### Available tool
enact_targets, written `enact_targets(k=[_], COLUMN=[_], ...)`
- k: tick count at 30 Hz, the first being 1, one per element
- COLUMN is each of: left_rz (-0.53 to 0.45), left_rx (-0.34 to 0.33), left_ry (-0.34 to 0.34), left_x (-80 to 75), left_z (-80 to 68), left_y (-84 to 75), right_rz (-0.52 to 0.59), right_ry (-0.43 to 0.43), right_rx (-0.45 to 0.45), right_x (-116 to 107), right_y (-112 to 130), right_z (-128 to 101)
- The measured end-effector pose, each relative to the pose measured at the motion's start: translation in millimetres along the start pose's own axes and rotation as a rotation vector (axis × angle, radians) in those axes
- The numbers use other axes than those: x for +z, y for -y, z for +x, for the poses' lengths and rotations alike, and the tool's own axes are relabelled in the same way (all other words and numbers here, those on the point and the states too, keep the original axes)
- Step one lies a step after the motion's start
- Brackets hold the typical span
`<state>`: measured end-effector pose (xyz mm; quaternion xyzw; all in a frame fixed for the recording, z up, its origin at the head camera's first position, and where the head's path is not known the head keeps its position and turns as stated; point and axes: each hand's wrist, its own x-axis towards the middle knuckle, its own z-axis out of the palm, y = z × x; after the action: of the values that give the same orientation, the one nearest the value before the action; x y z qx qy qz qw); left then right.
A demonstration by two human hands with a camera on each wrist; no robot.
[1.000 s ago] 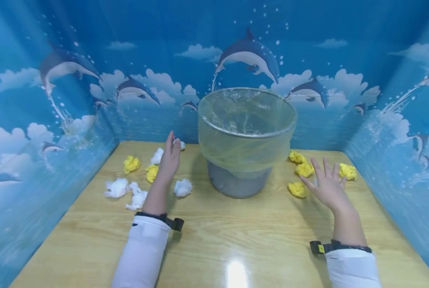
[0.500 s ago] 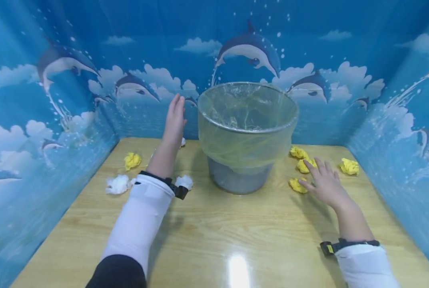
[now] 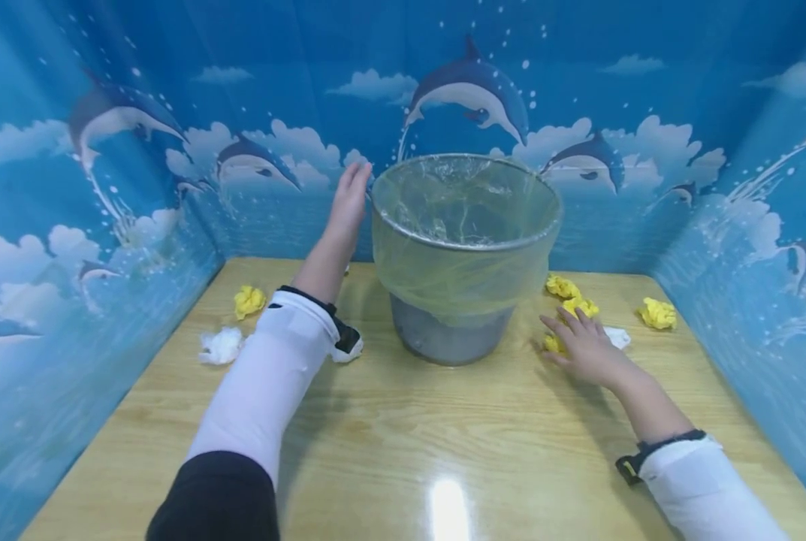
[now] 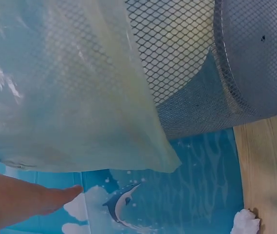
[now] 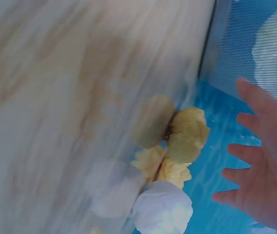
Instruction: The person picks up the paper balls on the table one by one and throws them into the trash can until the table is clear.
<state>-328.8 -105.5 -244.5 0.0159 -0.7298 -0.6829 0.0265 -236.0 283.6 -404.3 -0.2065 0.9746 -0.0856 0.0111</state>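
Observation:
A mesh trash can (image 3: 446,346) with a translucent yellow-green liner (image 3: 463,282) folded over its rim stands mid-table. My left hand (image 3: 349,199) is raised just left of that rim, fingers extended and holding nothing; the left wrist view shows part of the hand (image 4: 28,200) beside the liner. To the right of the can, my right hand (image 3: 585,352) hovers with spread fingers over a crumpled yellow paper ball (image 3: 553,344), partly hiding it. Another yellow paper ball (image 3: 580,306) lies beyond the fingers, and a white paper ball (image 3: 617,336) shows past the knuckles.
On the left lie a yellow paper ball (image 3: 249,301) and a white paper ball (image 3: 221,346); my left arm covers others there. More yellow balls sit at the back right, one alone (image 3: 658,313) near the edge. Dolphin-print curtains (image 3: 288,203) enclose the wooden table (image 3: 403,428).
My left hand has risen from the paper balls and moved right to the trash can's rim. My right hand has shifted left over the near yellow ball, uncovering the white one.

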Motion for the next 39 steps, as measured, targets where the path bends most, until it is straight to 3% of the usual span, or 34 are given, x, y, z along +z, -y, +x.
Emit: enact_targets(k=[9, 15, 33, 39], left_rz=[0.017, -0.038, -0.153, -0.153], left_rx=[-0.046, -0.063, -0.143, -0.153], left_ry=[0.034, 0.039, 0.066, 0.125], left_x=[11.6, 16.5, 15.3, 13.4], left_z=[7.9, 11.9, 15.1, 14.7], left_y=[-4.7, -4.5, -5.7, -3.4], right_rz=[-0.043, -0.043, -0.018, 0.003], right_ry=[0.06, 0.076, 0.128, 0.152], right_rx=[-0.055, -0.056, -0.085, -0.099], right_x=[8.9, 12.1, 13.2, 13.8], right_y=[-9.6, -13.9, -18.2, -20.5], right_z=[2.4, 6.2, 16.5, 17.9])
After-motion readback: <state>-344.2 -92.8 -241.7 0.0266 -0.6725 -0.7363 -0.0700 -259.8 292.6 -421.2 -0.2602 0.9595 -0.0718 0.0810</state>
